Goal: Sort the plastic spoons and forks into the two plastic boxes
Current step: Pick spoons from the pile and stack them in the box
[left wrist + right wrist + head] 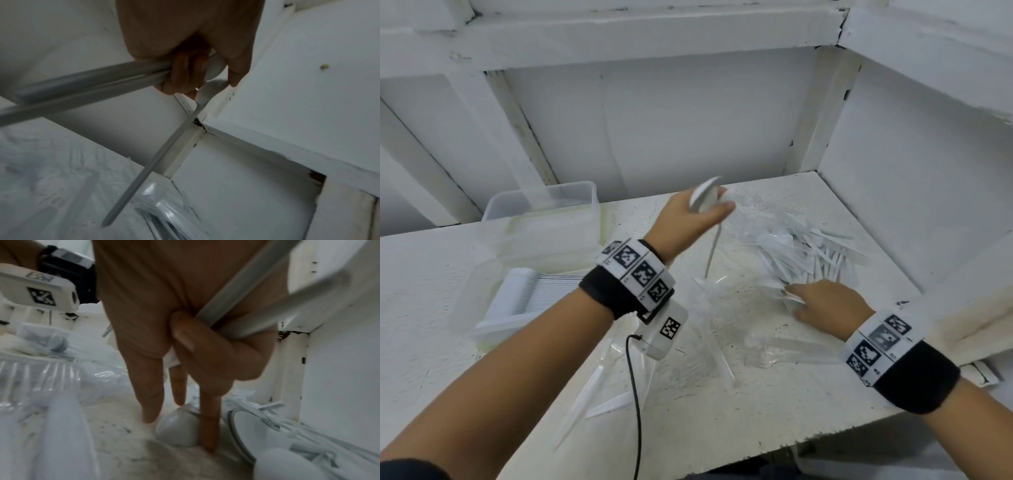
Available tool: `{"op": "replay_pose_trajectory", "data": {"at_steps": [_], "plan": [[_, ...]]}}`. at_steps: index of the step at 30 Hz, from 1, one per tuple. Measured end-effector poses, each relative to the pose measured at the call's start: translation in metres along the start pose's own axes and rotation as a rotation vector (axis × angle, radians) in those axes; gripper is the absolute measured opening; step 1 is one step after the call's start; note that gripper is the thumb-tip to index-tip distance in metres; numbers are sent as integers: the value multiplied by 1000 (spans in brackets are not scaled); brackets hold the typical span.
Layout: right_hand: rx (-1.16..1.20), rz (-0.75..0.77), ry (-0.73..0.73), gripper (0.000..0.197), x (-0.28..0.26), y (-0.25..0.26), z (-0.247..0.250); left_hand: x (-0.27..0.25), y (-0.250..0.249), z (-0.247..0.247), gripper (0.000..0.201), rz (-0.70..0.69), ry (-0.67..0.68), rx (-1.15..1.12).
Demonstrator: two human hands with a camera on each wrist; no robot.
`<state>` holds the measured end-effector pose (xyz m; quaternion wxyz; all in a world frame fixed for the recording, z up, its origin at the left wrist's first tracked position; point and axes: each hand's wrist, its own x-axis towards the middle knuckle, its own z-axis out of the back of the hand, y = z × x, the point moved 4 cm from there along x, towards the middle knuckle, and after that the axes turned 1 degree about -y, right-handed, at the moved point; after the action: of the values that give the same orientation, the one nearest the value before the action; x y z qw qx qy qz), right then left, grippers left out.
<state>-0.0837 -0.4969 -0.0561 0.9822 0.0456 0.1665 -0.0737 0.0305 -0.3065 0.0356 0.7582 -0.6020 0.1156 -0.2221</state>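
My left hand point(709, 212) is raised over the table's back middle and grips white plastic spoons point(705, 197); one handle point(713, 253) hangs down from it. In the left wrist view the left hand point(195, 79) has its fingers curled round the handles point(82, 84), and one spoon point(154, 159) dangles. My right hand point(794, 301) is low at the near edge of the loose cutlery pile point(808, 250). In the right wrist view the right hand point(176, 423) has two fingers curled round white handles point(246, 296), while its straight fingers touch a spoon bowl point(174, 434) on the table.
Two translucent plastic boxes stand at the left: the far box point(544, 219) against the wall, and the near box point(482, 329) with a stack of white cutlery point(534, 294). Clear wrappers point(705, 308) and loose white handles point(592, 394) lie mid-table. White walls close the back and right.
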Motion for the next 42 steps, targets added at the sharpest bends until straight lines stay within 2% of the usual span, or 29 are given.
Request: {"op": "replay_pose_trajectory", "data": {"at_steps": [3,8,15,19,24,28,31,33,36,38,42], "plan": [[-113,0,20,40,0,6,-10,-3,12,26,15,51,-107,-94],[-92,-32,-4,38,1,16,-10,-12,30,48,11,125,-188,-141],[18,17,-20,35,-8,38,-6,-21,36,58,7,152,-227,-180],[44,95,-49,40,-19,59,10,-25,39,58,17,164,-217,-193],[277,211,-89,35,-24,83,40,-30,39,57,34,193,-219,-218],[366,290,-202,29,-23,93,67,-37,36,64,21,228,-228,-303],[395,325,-228,15,-21,96,83,-43,34,73,23,249,-237,-376],[407,374,-262,4,-21,98,95,-46,35,78,22,245,-227,-388],[479,464,-299,13,-20,106,112,-52,36,80,22,231,-171,-387],[530,509,-299,13,-18,116,117,-56,37,76,30,225,-95,-397],[628,569,-303,27,-8,143,115,-64,41,64,33,274,10,-456]]}}
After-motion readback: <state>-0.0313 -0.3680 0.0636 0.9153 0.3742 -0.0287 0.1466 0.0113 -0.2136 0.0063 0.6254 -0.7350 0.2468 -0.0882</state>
